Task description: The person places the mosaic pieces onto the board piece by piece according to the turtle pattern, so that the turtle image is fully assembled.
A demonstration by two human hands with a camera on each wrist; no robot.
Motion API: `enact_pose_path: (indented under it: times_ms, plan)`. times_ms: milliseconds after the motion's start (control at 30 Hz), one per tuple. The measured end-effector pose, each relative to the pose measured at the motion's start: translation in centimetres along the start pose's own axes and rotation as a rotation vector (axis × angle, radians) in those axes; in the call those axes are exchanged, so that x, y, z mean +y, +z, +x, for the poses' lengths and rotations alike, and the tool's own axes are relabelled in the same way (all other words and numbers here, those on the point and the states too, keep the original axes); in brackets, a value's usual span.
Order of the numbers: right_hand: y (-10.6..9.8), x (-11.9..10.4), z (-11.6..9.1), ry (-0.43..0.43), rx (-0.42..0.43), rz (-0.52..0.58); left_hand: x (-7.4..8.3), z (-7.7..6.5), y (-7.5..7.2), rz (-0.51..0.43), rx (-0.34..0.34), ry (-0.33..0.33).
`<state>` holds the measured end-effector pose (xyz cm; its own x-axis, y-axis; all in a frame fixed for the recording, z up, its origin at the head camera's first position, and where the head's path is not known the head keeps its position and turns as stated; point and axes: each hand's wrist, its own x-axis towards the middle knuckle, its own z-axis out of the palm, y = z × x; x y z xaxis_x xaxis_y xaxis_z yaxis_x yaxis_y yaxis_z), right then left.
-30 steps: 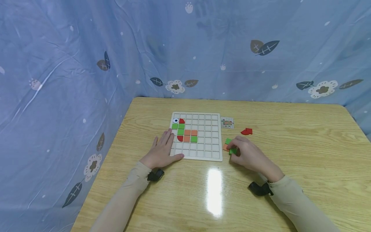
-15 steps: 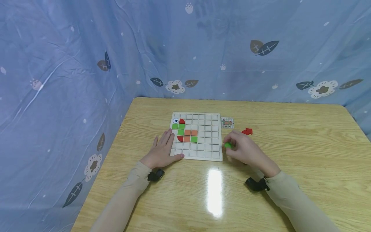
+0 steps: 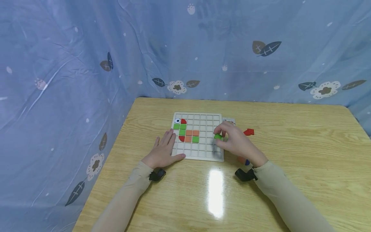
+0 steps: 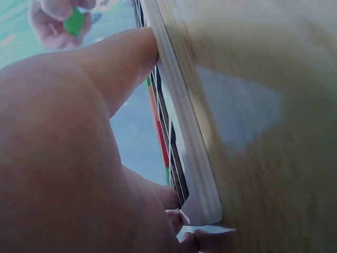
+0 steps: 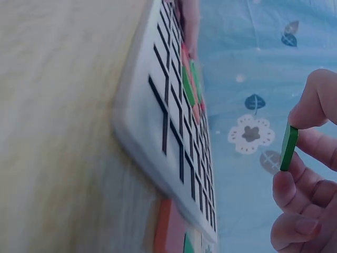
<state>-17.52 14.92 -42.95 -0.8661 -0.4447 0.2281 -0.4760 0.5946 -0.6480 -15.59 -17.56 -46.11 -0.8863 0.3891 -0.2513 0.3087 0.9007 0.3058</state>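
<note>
My right hand (image 3: 233,138) pinches a green square tile (image 5: 289,148) between thumb and fingers, held over the right side of a white grid board (image 3: 203,151). My left hand (image 3: 163,149) lies flat at the board's left edge, its fingers spread and the thumb on the near rim. Toward the board's left sit a round eye tile (image 3: 177,121), red curved tiles (image 3: 181,138), green tiles (image 3: 182,132) and orange tiles (image 3: 188,132). In the left wrist view the thumb (image 4: 126,58) overlaps the board's edge.
A small printed grid card (image 3: 229,120) lies beside the board's far right corner, partly behind my right hand. Red pieces (image 3: 249,132) lie farther right. Under my right wrist show an orange piece (image 3: 241,159) and a blue piece (image 3: 247,162). A blue patterned curtain (image 3: 185,48) hangs behind the wooden table (image 3: 290,145).
My right hand has picked a green tile from the loose pieces right of the board and moved left with it, over the board's right side. The left hand stays at the board's edge.
</note>
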Motion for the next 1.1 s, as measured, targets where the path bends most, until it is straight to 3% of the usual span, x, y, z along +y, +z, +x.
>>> enact_pose_path:
  times_ms: [500, 1100]
  plan:
    - [2.6, 0.8, 6.1, -0.016, -0.207, -0.139, 0.0, 0.1, 0.0, 0.019, -0.002, -0.013]
    - [3.9, 0.7, 6.5, -0.006, -0.247, -0.141, 0.4, -0.1, -0.4, 0.007, 0.006, -0.006]
